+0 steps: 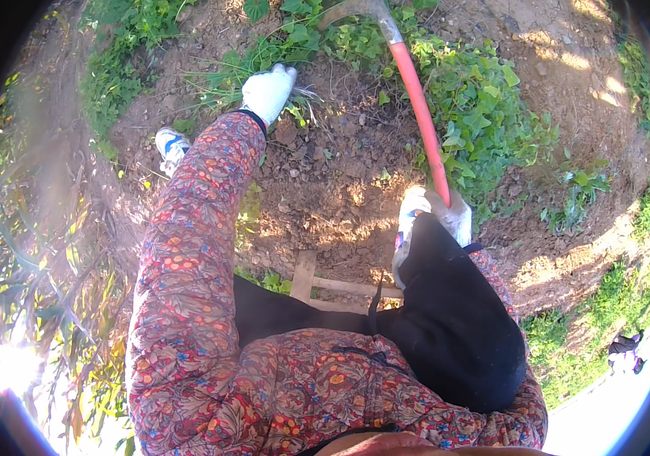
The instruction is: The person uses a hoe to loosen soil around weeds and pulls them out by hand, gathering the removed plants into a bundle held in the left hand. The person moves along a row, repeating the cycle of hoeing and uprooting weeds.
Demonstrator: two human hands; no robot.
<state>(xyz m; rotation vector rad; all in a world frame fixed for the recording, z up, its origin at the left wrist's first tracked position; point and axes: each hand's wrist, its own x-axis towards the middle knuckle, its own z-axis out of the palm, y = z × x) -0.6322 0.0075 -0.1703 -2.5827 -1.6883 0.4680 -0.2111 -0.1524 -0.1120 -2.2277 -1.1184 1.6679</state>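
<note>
Red-handled hoe (pixel 420 114) is clamped at near end by R hand (pixel 456 219), by vines (pixel 485 121); prob. stiff, head-heavy, best held mid-handle. Weeds (pixel 225 82), prob. soft/light, are clamped in L hand (pixel 267 93).

Tall plants with long, narrow green and yellowing leaves (pixel 32 289) stand along the left edge of the brown, crumbly soil plot (pixel 310 205). A low patch of leafy green creepers (pixel 123 45) grows near its upper left corner. A pale wooden slatted frame (pixel 304 275) shows toward the lower edge. Short bright-green grass (pixel 564 365) borders the lower right, beside a small dark-and-pale bundle (pixel 626 354), unclear in detail.
</note>
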